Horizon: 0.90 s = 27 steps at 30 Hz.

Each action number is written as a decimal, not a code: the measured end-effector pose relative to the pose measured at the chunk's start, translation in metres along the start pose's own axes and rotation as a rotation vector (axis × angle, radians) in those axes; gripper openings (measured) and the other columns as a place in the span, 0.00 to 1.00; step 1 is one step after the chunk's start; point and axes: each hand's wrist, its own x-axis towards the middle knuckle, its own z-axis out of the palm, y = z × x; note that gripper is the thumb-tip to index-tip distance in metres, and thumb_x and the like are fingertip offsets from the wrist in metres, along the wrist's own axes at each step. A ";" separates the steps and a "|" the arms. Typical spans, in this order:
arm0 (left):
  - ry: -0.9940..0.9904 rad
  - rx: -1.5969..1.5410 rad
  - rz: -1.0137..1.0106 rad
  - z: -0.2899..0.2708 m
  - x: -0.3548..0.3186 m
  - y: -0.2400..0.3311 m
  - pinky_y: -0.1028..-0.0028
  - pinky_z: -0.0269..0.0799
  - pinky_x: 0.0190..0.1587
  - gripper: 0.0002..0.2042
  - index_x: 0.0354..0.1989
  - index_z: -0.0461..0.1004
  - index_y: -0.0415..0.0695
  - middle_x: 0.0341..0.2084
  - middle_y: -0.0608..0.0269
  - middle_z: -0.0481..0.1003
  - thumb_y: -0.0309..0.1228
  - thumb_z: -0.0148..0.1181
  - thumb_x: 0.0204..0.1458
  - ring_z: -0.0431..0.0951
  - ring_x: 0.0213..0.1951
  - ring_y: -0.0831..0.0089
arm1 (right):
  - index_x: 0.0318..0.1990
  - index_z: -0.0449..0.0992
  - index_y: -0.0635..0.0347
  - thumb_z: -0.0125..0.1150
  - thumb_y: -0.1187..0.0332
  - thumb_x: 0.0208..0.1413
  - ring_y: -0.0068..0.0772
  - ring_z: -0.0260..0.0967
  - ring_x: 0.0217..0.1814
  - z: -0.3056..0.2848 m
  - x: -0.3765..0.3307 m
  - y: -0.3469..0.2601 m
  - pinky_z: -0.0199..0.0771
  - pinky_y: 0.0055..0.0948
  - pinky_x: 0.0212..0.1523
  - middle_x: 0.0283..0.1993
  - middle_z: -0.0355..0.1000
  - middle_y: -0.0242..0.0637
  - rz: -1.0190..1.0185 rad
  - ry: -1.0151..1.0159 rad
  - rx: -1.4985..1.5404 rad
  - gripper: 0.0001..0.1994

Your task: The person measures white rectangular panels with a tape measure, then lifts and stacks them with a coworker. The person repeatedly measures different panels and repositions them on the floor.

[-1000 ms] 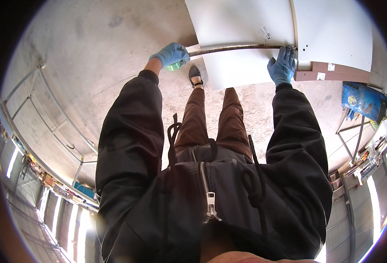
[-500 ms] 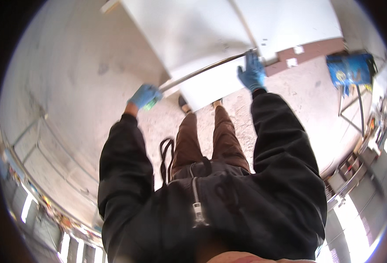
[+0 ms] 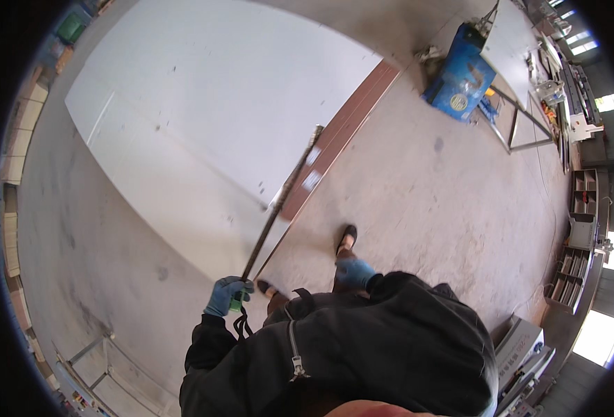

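My left hand (image 3: 227, 295), in a blue glove, is closed round a tape measure (image 3: 237, 301) with a green case. Its long narrow blade (image 3: 272, 215) sticks out, dark on the side that shows, and slants up and to the right over a large white panel (image 3: 216, 90). The blade's far end is by the panel's brown edge strip (image 3: 341, 135). My right hand (image 3: 353, 273), also gloved in blue, is low in front of my leg, away from the tape. Its fingers are blurred, and I cannot make out whether it holds anything.
A blue printed bag or box (image 3: 460, 80) hangs by a metal frame (image 3: 522, 142) at the far right. Shelving (image 3: 576, 267) and a grey box (image 3: 519, 351) stand along the right. Pale stacked boards (image 3: 18, 146) line the left, and another metal frame (image 3: 105, 358) is lower left.
My right hand has left the tape blade's far end and dropped toward my leg. The blade now points more steeply away from me. My view has turned, showing more of the white panel.
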 end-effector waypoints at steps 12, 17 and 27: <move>-0.299 -0.232 0.088 0.337 0.222 0.178 0.65 0.79 0.41 0.14 0.46 0.75 0.33 0.38 0.53 0.80 0.32 0.51 0.61 0.82 0.35 0.62 | 0.51 0.79 0.60 0.55 0.56 0.57 0.51 0.75 0.54 -0.307 0.018 0.217 0.74 0.43 0.56 0.50 0.78 0.48 0.140 0.336 -0.094 0.21; -0.335 -0.099 0.170 0.391 0.341 0.243 0.68 0.79 0.37 0.17 0.47 0.76 0.34 0.35 0.57 0.79 0.37 0.55 0.61 0.80 0.33 0.68 | 0.49 0.80 0.59 0.56 0.55 0.57 0.52 0.76 0.49 -0.406 0.075 0.267 0.76 0.45 0.51 0.47 0.78 0.49 0.075 0.381 -0.063 0.20; -0.228 -0.240 -0.023 0.541 0.560 0.445 0.63 0.79 0.41 0.18 0.50 0.76 0.36 0.42 0.54 0.79 0.38 0.57 0.59 0.81 0.34 0.62 | 0.44 0.80 0.58 0.55 0.56 0.56 0.56 0.75 0.47 -0.586 0.101 0.397 0.74 0.47 0.47 0.44 0.78 0.51 0.305 0.346 0.207 0.17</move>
